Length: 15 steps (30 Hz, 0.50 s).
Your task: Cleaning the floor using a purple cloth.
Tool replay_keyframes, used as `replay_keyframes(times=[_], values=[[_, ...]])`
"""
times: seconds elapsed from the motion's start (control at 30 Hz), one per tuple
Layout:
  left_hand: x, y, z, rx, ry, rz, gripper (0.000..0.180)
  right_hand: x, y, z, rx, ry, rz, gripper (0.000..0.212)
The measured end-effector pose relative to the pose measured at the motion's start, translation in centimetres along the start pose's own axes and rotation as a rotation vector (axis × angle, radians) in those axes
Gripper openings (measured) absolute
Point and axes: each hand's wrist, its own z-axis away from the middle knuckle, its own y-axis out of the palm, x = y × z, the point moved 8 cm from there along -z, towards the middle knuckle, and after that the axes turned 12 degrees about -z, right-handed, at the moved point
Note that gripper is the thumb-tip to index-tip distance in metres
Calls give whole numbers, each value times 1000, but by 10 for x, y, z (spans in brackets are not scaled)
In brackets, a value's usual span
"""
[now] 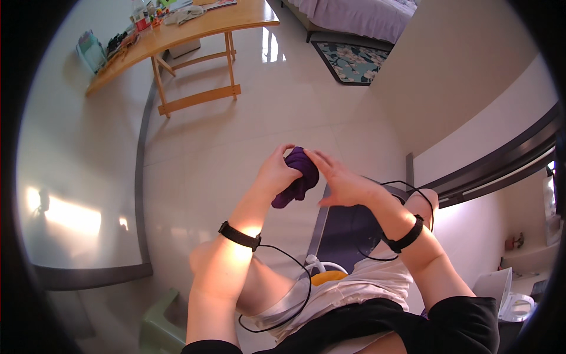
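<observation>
Head camera: the left grip [277, 172] holds the bunched purple cloth [304, 170], which slants down toward the left. The right grip [346, 184] spreads wide just to its right; I can't tell if they touch.

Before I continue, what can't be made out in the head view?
Head view:
Dark purple bunched cloth: far side, hidden by folds and left hand.
Right hand: contact with cloth unclear; fingers overlap its edge from this angle.
Bright yellow object: lower part, hidden by pale garment.
Lilac-covered bed: cut off by top edge.
</observation>
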Motion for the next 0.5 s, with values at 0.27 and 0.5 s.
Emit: replay_keyframes(times=[0.27,0.5], values=[[13,9,-8,101,-165,877,53,25,0,-45,-293,-299,-578,113],[15,27,7,222,-309,686,60,-48,53,-68,-159,-98,-989,89]])
